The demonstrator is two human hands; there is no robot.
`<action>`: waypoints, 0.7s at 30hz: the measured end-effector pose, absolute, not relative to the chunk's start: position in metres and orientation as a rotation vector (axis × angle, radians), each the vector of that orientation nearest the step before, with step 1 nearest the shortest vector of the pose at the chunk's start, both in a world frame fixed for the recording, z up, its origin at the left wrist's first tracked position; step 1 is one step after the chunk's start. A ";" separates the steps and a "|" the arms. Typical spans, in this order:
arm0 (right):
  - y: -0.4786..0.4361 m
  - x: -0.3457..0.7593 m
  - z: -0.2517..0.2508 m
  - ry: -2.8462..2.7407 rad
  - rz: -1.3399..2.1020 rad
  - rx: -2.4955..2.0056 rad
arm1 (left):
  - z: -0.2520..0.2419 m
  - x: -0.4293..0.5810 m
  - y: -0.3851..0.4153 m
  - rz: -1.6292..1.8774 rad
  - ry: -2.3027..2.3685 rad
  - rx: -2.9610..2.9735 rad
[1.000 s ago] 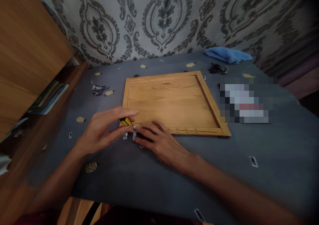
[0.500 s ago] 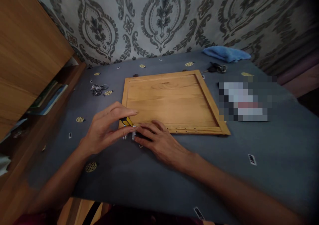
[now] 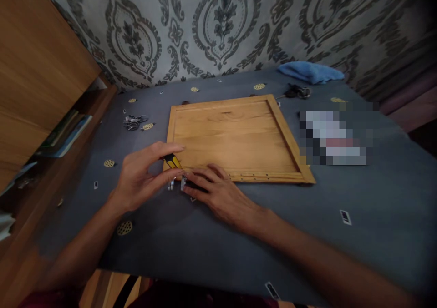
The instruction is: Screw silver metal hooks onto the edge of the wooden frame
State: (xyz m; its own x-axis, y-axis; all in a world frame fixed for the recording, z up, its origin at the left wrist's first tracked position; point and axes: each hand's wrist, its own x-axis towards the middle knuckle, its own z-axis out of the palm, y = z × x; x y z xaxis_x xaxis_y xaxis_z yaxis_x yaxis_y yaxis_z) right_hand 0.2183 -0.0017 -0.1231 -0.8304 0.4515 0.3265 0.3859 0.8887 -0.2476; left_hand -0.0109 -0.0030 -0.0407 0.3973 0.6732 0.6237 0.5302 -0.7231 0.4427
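A framed wooden panel (image 3: 225, 135) lies flat, with a row of small dark holes along its near edge. At its near left corner, my left hand (image 3: 143, 174) has its thumb and fingers round the black and yellow handle of a screwdriver (image 3: 174, 160), tilted with its lower end towards the panel's edge. Beneath that end is a metal hinge (image 3: 183, 183), jutting over the near edge and partly covered by fingers. My right hand (image 3: 218, 189) rests beside it, fingertips pressed against the hinge and the panel rim. The screwdriver's tip is hidden.
Metal hardware (image 3: 134, 122) lies left of the panel. Keys (image 3: 297, 92) and a blue cloth (image 3: 310, 72) lie behind it to the right. A blurred-out item (image 3: 336, 139) is at the right. A wooden cabinet (image 3: 44, 62) borders the table on the left.
My left index finger and thumb have shifted slightly along the screwdriver handle, showing more of it. My right hand and the panel have stayed in place.
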 end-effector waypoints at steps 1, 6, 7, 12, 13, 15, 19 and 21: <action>-0.002 0.218 -0.123 -2.679 0.243 -0.617 | -0.040 -0.011 -0.003 1.222 1.074 2.477; -0.001 0.219 -0.124 -2.689 0.253 -0.612 | -0.037 -0.013 -0.003 1.171 1.056 2.459; -0.001 0.219 -0.124 -2.690 0.253 -0.611 | -0.036 -0.014 -0.003 1.158 1.055 2.453; -0.001 0.219 -0.125 -2.698 0.254 -0.615 | -0.033 -0.017 0.000 1.145 0.993 2.457; -0.001 0.219 -0.125 -2.696 0.253 -0.614 | -0.032 -0.017 0.001 1.144 0.981 2.458; -0.001 0.219 -0.126 -2.692 0.251 -0.604 | -0.032 -0.019 0.002 1.129 0.964 2.456; -0.001 0.219 -0.126 -2.690 0.247 -0.599 | -0.032 -0.020 0.002 1.095 0.950 2.438; -0.001 0.219 -0.126 -2.689 0.245 -0.604 | -0.029 -0.020 0.000 1.166 1.009 2.398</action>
